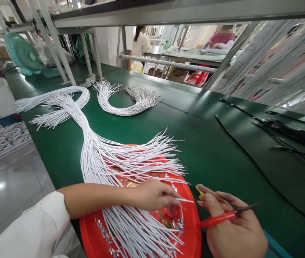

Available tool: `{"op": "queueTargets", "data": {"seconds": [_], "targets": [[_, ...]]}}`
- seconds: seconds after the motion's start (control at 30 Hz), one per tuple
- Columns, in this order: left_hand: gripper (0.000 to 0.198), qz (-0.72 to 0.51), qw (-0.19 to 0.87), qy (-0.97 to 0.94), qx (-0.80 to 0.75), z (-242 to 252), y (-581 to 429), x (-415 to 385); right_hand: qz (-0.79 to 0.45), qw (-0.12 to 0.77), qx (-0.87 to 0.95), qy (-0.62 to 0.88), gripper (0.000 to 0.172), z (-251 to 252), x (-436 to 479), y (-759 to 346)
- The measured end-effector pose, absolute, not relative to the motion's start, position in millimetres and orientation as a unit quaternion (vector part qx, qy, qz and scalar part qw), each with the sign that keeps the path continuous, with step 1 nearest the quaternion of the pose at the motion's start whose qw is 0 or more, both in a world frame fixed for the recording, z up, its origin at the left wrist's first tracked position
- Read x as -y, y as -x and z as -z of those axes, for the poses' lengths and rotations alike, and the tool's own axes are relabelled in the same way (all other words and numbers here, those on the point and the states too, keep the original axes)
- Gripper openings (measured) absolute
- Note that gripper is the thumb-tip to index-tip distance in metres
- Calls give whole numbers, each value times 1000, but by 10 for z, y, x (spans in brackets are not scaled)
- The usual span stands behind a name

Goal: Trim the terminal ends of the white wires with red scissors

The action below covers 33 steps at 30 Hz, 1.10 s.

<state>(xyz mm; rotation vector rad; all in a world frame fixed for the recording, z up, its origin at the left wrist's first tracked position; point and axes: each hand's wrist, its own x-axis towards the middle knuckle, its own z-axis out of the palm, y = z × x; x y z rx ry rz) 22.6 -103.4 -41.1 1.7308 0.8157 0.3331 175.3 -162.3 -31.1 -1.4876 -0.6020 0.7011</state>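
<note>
My left hand (152, 195) reaches over a red round tray (195, 229) with its fingers closed on the end of a white wire (186, 200). Beneath and around that forearm, a thick bundle of white wires (95, 154) fans out across the tray, loose ends pointing right. Right of the tray, my right hand (230, 222) is curled around what look like red-handled scissors (218, 219), their dark thin tip pointing away to the right. A small yellow piece (199, 190) shows at its fingertips; what it belongs to is unclear. Silvery scraps (104, 231) lie on the tray.
More white wire bundles (128, 109) lie farther back on the green table (195, 143). Black cables (249, 168) stretch along the right side. A metal shelf frame (168, 18) crosses overhead, and a teal fan (24, 53) stands back left. Two people sit beyond the table.
</note>
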Motion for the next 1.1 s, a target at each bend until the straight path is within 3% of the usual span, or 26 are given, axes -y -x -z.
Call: {"op": "queueTargets", "data": {"seconds": [0.17,0.33,0.47,0.6,0.77,0.97,1.1], "targets": [[28,-240,642,-600,-412,444,-272,1020,-311,622,276,664,36,367,1634,-1754],[22,-262,658,-589,-388,438,-275,1026,-335,600,287,667,38,411,1610,-1723],[23,-233,643,-618,-388,475,-269,1048,-319,602,284,675,39,423,1598,-1702],[37,-237,604,-657,-384,472,-242,1077,-297,591,310,683,37,429,1605,-1685],[26,-266,501,-735,-371,421,-204,1097,-289,585,352,672,33,418,1627,-1639],[21,-239,665,-572,-418,419,-248,1072,-273,572,362,683,33,423,1601,-1635],[11,-249,715,-485,-437,311,-265,1046,-319,479,419,702,33,459,1592,-1679]]}}
